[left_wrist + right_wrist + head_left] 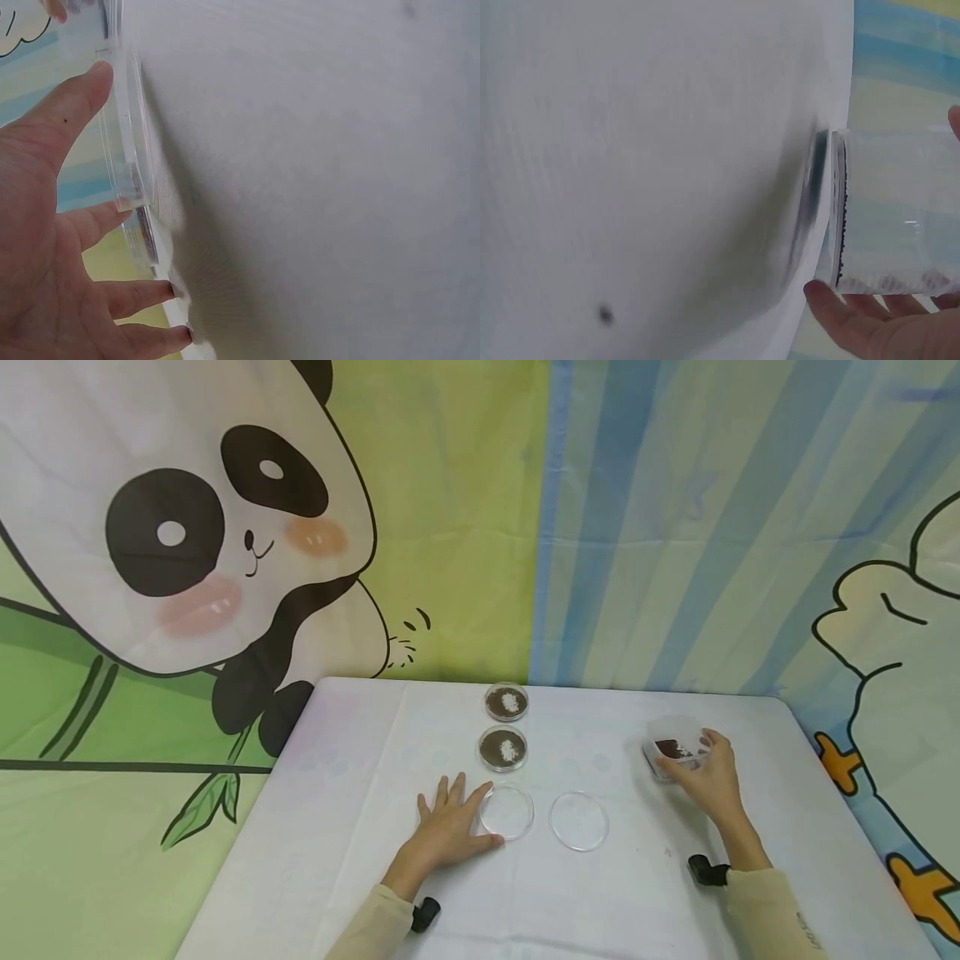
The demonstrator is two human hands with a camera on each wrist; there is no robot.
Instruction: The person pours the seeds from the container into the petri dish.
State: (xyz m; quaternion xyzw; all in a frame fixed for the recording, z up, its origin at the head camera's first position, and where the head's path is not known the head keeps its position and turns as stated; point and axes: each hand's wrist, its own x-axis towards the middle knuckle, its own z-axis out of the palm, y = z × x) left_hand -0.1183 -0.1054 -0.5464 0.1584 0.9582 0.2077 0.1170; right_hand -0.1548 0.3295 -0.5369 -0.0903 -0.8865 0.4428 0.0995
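Note:
My left hand [446, 831] spreads over the table. Its thumb and index finger span a clear petri dish [507, 812], holding it by opposite sides of the rim, while the other fingers fan outward. In the left wrist view the dish [129, 135] appears edge-on beside the thumb. At the right, my right hand [712, 781] grips a clear plastic box [677, 752] between thumb and fingers. Dark brown grains and some white ones lie in the box. The right wrist view shows the box [900, 202] tipped on its side, with a dark line of grains along one wall.
Beside the left hand's dish lies another clear round dish [579, 821]. Farther back stand two petri dishes, a near one [502, 748] and a far one [506, 702], with brown material and a white patch in each. Behind the white table [420, 727] hangs a printed cloth [450, 527].

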